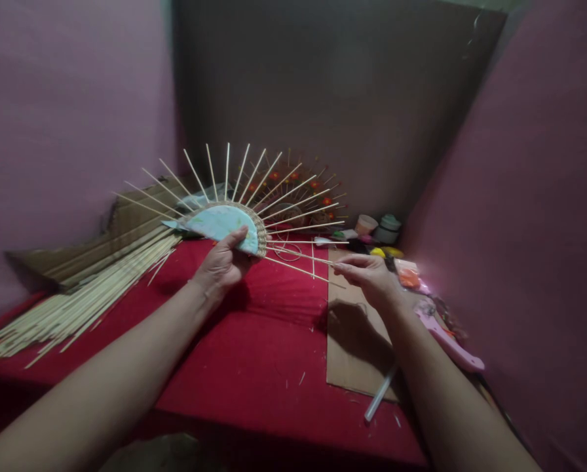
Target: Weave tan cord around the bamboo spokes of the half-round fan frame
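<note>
My left hand (226, 261) grips a light-blue half-disc (221, 223) by its lower right part, thumb on the face and fingers underneath. A braided twine edge (261, 231) runs along its curved rim. Thin wooden sticks (244, 174) fan outward from that rim, spaced apart. At the lower right of the fan, my right hand (369, 275) pinches the outer end of one stick (313, 257) between thumb and fingers. The half-disc is held tilted above the red cloth.
A bundle of loose sticks (87, 295) lies at left beside bent cardboard (131, 226). Behind the fan stands a similar piece with orange flowers (318, 190). At right are flat cardboard (340, 354), a glue stick (380, 395), a pink glue gun (451, 341) and small containers (388, 229).
</note>
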{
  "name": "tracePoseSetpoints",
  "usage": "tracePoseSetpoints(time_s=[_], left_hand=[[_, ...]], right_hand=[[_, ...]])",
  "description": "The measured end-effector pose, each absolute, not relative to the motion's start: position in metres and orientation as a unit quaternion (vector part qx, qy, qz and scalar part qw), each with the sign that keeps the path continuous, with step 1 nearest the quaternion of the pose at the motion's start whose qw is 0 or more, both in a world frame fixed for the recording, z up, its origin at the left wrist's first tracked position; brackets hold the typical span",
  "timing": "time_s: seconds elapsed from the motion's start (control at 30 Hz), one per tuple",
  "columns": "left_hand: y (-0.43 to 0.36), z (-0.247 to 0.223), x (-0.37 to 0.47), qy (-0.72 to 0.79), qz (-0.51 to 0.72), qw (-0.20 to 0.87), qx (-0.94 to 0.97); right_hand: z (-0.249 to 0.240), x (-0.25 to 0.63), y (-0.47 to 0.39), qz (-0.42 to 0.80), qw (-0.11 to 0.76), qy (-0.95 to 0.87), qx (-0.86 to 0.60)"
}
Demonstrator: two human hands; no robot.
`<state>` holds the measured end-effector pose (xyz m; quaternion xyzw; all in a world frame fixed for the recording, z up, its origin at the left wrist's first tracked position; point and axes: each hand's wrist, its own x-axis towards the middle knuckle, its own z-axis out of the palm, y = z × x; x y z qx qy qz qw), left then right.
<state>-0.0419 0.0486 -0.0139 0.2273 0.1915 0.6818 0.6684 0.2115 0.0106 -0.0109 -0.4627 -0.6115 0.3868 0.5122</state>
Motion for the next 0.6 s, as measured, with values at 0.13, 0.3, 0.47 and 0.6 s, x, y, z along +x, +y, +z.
tracePoseSetpoints(time_s=[0.13,0.3,0.47,0.6], left_hand=[[0.050,-0.015,-0.041,0.194,0.684,0.665,0.229],[0.052,-0.014,-0.043,0.197,0.696,0.650,0.234],[0.048,-0.008,-0.045,0.185,0.687,0.673,0.202],[0.038,-0.004,-0.041,0.166,0.660,0.706,0.196]], right_hand=[[-0.011,0.214,0.013,0.388,0.487,-0.631,-0.464],[-0.011,0.221,0.015,0.337,0.462,-0.657,-0.491],[-0.009,0.221,0.015,0.380,0.433,-0.644,-0.504],[-0.016,0.206,0.013,0.343,0.411,-0.663,-0.523]])
